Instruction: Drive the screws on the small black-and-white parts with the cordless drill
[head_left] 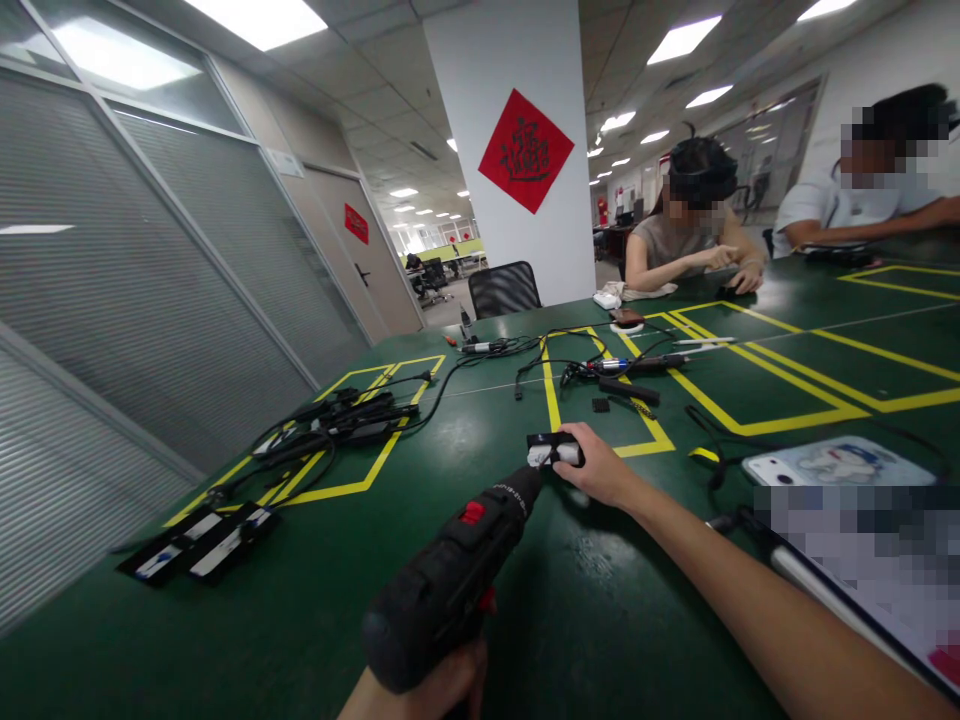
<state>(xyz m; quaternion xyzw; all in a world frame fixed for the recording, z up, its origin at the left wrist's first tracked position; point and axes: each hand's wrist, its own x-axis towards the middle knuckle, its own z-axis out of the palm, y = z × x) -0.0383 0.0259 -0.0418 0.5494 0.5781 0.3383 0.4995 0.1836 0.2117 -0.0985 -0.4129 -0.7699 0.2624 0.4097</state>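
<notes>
Power drill (442, 590), black with red parts, is in your left hand (446, 680), whose fingers are closed around its handle. Its front end points forward, very near to the small black-and-white piece (544, 453); whether they touch, I cannot tell. Your right hand (596, 465) pinches this piece at its right end, near the middle of the green counter (315, 620). To the left lie two black-and-white strips (217, 545), and beyond them a heap of black cables (360, 420). At right, past your forearm, is a phone (840, 462). Farther, a mesh chair (506, 290) stands before the white pillar (450, 90), and two persons sit at the right.
</notes>
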